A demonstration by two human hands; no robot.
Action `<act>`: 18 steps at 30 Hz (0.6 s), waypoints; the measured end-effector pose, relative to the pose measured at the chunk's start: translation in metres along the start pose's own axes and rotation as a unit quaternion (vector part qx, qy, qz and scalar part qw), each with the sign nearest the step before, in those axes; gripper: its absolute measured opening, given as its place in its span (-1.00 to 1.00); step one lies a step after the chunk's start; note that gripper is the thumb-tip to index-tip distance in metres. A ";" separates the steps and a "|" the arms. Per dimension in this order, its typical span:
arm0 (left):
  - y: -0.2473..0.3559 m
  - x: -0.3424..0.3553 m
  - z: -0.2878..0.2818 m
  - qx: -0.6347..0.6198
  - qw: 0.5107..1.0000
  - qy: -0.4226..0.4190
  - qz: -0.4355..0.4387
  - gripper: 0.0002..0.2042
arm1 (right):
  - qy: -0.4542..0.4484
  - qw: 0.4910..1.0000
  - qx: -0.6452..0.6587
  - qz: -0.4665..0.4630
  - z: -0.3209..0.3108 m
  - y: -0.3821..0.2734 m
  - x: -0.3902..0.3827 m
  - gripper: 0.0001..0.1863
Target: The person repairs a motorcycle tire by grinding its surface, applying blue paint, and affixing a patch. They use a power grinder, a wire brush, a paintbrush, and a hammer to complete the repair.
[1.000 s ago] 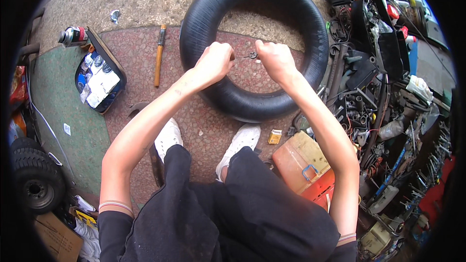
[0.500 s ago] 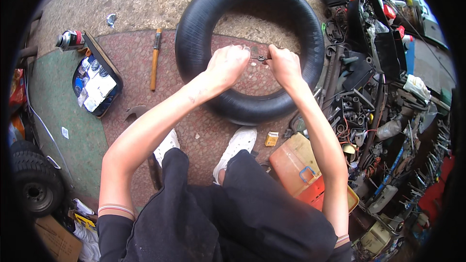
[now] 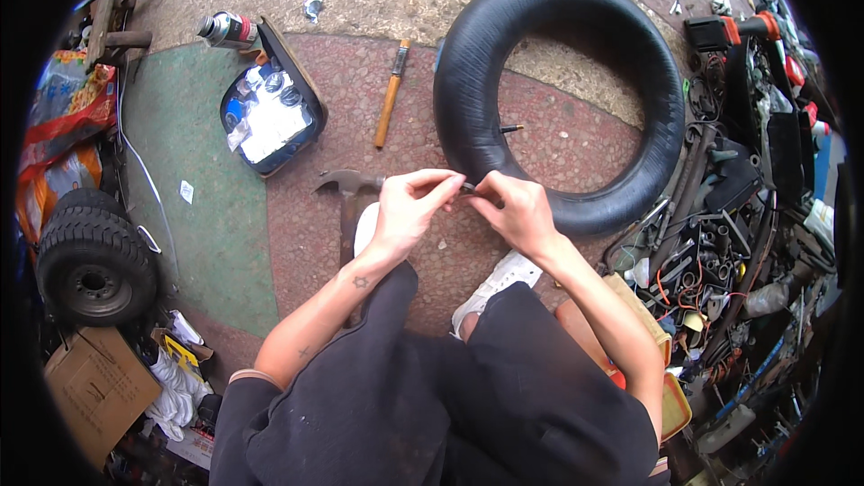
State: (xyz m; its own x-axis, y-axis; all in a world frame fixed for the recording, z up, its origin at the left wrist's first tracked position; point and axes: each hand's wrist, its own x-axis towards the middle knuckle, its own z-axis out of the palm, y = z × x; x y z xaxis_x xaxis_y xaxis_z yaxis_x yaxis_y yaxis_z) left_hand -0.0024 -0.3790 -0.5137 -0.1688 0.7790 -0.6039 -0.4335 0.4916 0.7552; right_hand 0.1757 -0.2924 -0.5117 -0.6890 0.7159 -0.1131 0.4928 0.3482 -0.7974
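In the head view, the left hand [image 3: 404, 214] and right hand [image 3: 522, 212] have fingers pinched around a small dark object [image 3: 468, 188] (mostly hidden), just beside the round black rubber inner tube [image 3: 469, 81] on the reddish speckled floor [image 3: 310, 252].

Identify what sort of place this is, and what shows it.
Probably a tyre or vehicle repair workshop, judging by the black inner tube on the ground, the wheel with a knobbly tyre at the left, and the heap of tools and metal parts along the right.
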 end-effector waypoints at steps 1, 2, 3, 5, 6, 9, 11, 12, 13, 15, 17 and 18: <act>-0.001 -0.003 -0.012 0.014 1.000 0.023 0.002 -0.81 | -0.005 0.999 0.020 -0.035 0.002 -0.004 0.003 -0.79; 0.000 -0.002 -0.026 0.065 0.995 0.066 0.037 -0.81 | -0.010 0.999 0.034 -0.017 0.002 -0.009 0.008 -0.78; -0.001 0.001 -0.041 0.115 0.986 0.103 0.070 -0.82 | -0.012 0.999 0.044 0.007 0.001 -0.010 0.012 -0.76; 0.002 0.012 -0.074 0.310 0.929 0.165 0.120 -0.79 | 0.078 0.997 0.020 0.006 0.002 0.008 0.019 -0.71; 0.002 0.018 -0.089 0.343 0.913 0.186 0.123 -0.79 | 0.105 0.994 -0.001 0.016 -0.006 0.010 0.026 -0.72; 0.002 0.033 -0.112 0.409 0.884 0.209 0.092 -0.74 | 0.156 0.982 0.027 0.099 -0.021 0.031 0.043 -0.69; 0.003 0.040 -0.117 0.456 0.864 0.207 0.052 -0.73 | 0.166 0.976 0.035 0.138 -0.024 0.045 0.050 -0.65; 0.000 0.043 -0.121 0.472 0.855 0.209 0.055 -0.65 | 0.139 0.973 0.063 0.175 -0.025 0.050 0.054 -0.56; -0.003 0.041 -0.123 0.501 0.836 0.217 0.057 -0.63 | 0.129 0.970 0.067 0.196 -0.022 0.053 0.058 -0.50; -0.001 0.037 -0.114 0.555 0.798 0.229 0.060 -0.57 | 0.109 0.962 0.074 0.239 -0.019 0.046 0.070 -0.39; 0.002 0.028 -0.104 0.581 0.784 0.215 0.047 -0.57 | 0.070 0.944 0.128 0.296 -0.019 0.037 0.078 -0.18; -0.001 0.024 -0.100 0.576 0.788 0.202 0.083 -0.60 | 0.070 0.941 0.137 0.303 -0.016 0.036 0.085 -0.15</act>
State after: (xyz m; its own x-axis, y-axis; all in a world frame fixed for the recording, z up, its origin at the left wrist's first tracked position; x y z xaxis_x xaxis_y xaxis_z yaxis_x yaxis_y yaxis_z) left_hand -0.0949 -0.3996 -0.5547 -0.5073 0.7966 -0.3287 0.6755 0.6044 0.4224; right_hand 0.1434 -0.2088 -0.5402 -0.2399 0.8121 -0.5320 0.6036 -0.3044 -0.7369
